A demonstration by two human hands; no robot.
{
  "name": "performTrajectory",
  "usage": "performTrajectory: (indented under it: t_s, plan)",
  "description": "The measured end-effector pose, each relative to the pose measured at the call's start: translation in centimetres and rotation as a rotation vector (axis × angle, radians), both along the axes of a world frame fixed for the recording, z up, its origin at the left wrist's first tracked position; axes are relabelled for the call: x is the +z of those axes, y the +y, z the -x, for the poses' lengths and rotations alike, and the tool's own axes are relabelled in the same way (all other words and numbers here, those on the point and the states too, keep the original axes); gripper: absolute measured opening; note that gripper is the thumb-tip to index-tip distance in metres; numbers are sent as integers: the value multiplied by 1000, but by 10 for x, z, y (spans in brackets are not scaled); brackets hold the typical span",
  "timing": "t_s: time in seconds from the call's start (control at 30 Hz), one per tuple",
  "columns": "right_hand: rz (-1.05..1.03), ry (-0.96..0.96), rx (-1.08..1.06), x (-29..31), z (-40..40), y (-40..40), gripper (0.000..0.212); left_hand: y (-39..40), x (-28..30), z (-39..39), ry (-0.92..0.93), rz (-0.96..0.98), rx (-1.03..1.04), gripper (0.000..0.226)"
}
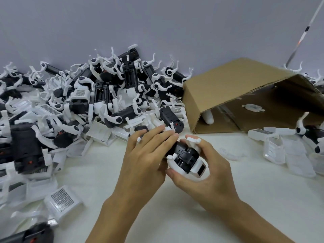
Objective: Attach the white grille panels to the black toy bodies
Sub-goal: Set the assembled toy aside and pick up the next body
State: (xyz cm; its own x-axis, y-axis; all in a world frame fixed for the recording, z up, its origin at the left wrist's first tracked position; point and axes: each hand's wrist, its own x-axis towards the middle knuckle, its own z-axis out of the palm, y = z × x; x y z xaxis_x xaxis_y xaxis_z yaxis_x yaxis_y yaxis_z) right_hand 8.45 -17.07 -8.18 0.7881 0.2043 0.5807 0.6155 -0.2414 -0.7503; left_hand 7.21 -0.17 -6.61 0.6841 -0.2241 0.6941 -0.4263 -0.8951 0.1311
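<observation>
Both hands busy mid-table on the white tabletop [192, 216], wrapped around one black toy body [184, 154] held just above the surface. Left hand [147, 155] draped over the far end of it, fingers [157, 134] laid long and close together across the top — thumb side hidden underneath, so can't tell how hard that grip is. Right hand [205, 171] cupped round the near end, fingers curled underneath, thumb [177, 174] pressed against a white grille panel [198, 168] sitting at the body's near end, touching it. Whether fully snapped on or only seated — can't tell from here. Small white tabs poking out above and left of the black part.

Off to the left and back against the grey wall [157, 23], a huge tangled heap of black toy bodies with white legs [108, 88], piled on each other every which way. Loose spare grille panel [62, 201] lying near the front left, mesh face up, apart from the hands. More white panels mixed in along the heap's edge.

Right of centre, a cardboard box [233, 88] tipped on its side, open mouth facing the camera, a couple of white bits inside. Beside it at far right, a smaller cluster of white shell pieces [280, 149] and one or two more black bodies. Thin white rod [305, 30] leaning in the top right corner.
</observation>
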Motion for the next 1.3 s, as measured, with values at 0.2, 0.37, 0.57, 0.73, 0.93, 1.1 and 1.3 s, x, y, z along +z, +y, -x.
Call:
performTrajectory:
  t_s: [0.2, 0.37, 0.57, 0.73, 0.93, 1.1, 1.3]
  plan:
    - [-83, 69, -72, 0, -1, -1, 51, -3, -4, 0, -41, 34, -47, 60]
    - [-376, 360, -63, 2, -13, -9, 60, -10, -6, 1, -197, 116, -134, 42]
    - [-489, 456, -2, 3, -17, -10, 76, -21, -1, 7, -35, 804, -110, 28]
    - [-138, 158, 86, 0, -1, -2, 32, -18, 7, 5, 243, 1339, -274, 17]
    - [39, -101, 39, -2, 8, 1, 44, -19, 17, 7, 481, 1559, -400, 36]
    - [63, -377, 143, 3, 10, -2, 74, -23, 13, 7, 609, 1569, -410, 22]
    - [-4, -520, -46, 4, 10, 2, 84, -36, 11, 11, 718, 1798, -477, 31]
